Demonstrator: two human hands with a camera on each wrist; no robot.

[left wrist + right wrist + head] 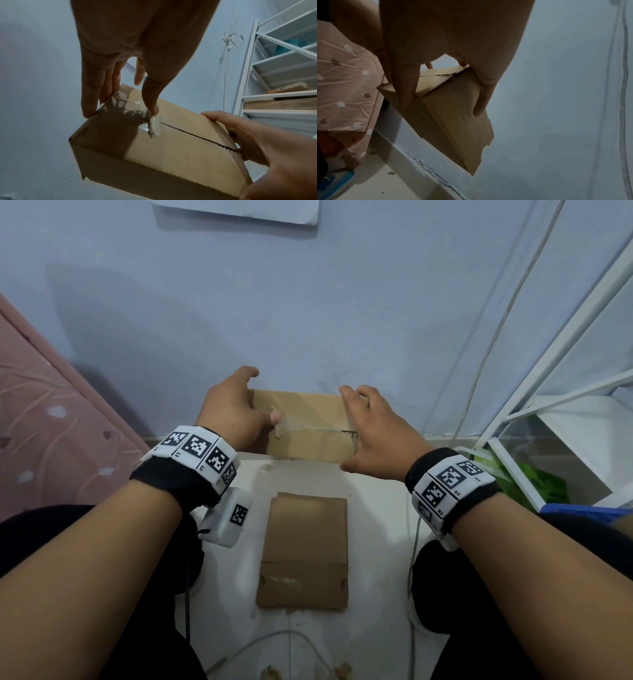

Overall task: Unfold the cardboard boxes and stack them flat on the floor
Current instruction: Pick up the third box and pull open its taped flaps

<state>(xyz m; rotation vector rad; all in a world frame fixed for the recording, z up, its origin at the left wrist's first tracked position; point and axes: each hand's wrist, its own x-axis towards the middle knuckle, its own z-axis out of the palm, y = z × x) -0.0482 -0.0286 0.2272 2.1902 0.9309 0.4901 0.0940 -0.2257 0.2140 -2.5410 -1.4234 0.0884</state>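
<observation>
Blue wall (308,302) behind, white floor (376,542) below. Left hand (233,409) and right hand (373,433) each clamped on box (308,436) ends, held mid-air. Flattened box (305,549) lies on floor.

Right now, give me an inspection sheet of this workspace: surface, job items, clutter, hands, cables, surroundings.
Surface: pale floor, scuffed, small cardboard scraps near the bottom edge.
Job's things: closed cardboard box held up off the floor, top seam showing, crumpled clear tape still stuck at its left end; flattened box lying flat on the floor below it.
Clutter: green bag under the shelf.
Hands: left hand grips the box's left end, thumb on the tape; right hand grips the right end.
Cables: white cable hanging down the wall; another looping on the floor.
Surroundings: blue wall, white shelf frame right, pink patterned fabric left.
</observation>
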